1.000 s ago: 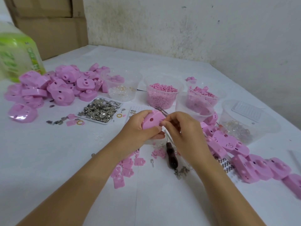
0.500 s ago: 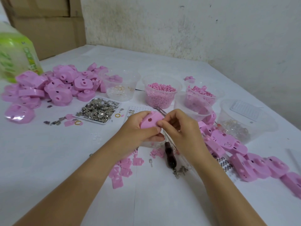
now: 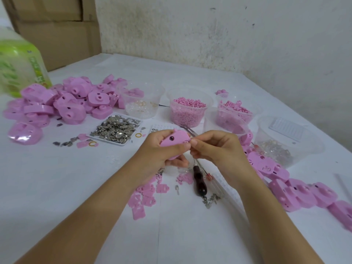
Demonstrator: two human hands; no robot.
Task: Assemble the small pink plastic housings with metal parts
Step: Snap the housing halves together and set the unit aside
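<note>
Forearms reaching in from the near edge over a white table (image 3: pixel 57 187); nearest, flat pink plates (image 3: pixel 142 199) scattered beside a dark-handled tool (image 3: pixel 198 180) and a small clump of metal bits (image 3: pixel 210 200); just beyond, left hand (image 3: pixel 162 149) wrapped around one pink housing (image 3: pixel 175 141), thumb pressed along its near side, fingers curled beneath, face with two dark holes turned up; right hand (image 3: pixel 217 147) meeting it at the housing's right edge, thumb and forefinger pinched tight together at a hole, whatever sits between them too small to make out; thin metal tweezers (image 3: pixel 187 130) poking out behind the two hands, grip on them impossible to tell. To the right, row of housings (image 3: pixel 304 193) lying along the table toward the near right corner. Farther back, white tray (image 3: pixel 106 139) heaped with shiny metal parts (image 3: pixel 116 128); left of it, loose metal scraps (image 3: pixel 65 143) and a yellow ring (image 3: pixel 92 143); beyond, large pile of pink housings (image 3: pixel 66 103); clear tubs in a line: one with rings (image 3: pixel 142 104), one full of pink pellets (image 3: pixel 188 111), one with pink pieces (image 3: pixel 235 111), one at far right (image 3: pixel 285 141) holding clear bits and a white ribbed slab (image 3: pixel 285 129). Farthest, green-labelled bottle (image 3: pixel 17 61) at left, cardboard boxes (image 3: pixel 57 29), stained white wall (image 3: pixel 228 31).
</note>
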